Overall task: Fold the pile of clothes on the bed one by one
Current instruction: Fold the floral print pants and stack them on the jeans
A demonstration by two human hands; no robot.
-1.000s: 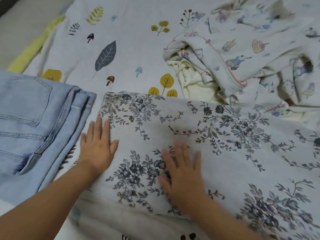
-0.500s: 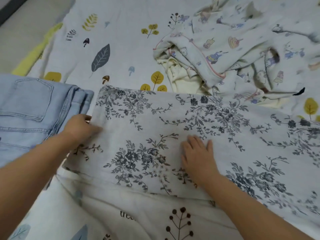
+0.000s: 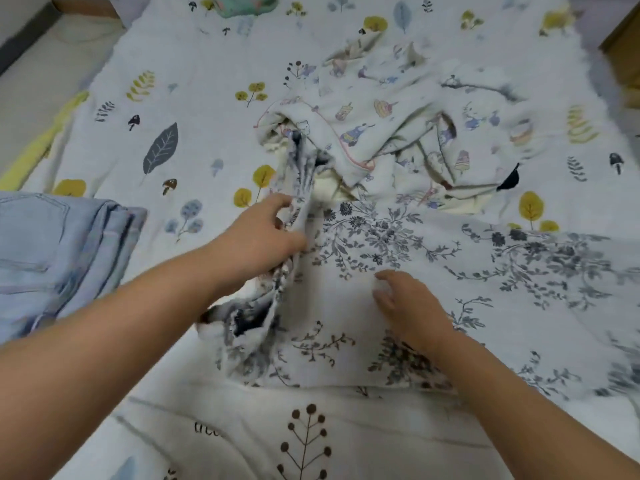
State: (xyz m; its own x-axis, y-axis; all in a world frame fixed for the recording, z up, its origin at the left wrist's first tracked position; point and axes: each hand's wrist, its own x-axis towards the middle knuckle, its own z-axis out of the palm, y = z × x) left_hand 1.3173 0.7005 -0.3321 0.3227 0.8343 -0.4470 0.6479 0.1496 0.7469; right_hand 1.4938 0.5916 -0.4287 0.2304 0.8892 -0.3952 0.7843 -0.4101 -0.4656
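Note:
A white garment with a grey-blue flower print point(image 3: 433, 278) lies spread on the bed in front of me. My left hand point(image 3: 259, 237) grips its left edge and holds that edge lifted and bunched, swung toward the middle. My right hand point(image 3: 408, 306) rests on the flat part of the garment with loosely bent fingers and holds nothing. Behind it lies a crumpled pile of clothes point(image 3: 398, 133) with a cartoon print and pink piping.
Folded light-blue jeans point(image 3: 59, 254) lie at the left on the leaf-patterned bedsheet point(image 3: 194, 109). A teal item point(image 3: 242, 3) sits at the far edge. The floor point(image 3: 31, 81) runs along the left, and a brown piece of furniture point(image 3: 623, 46) stands at the far right.
My left hand went from lying flat to grasping the garment's left edge and has lifted it toward the right. My right hand slid right along the cloth. The view pulled back.

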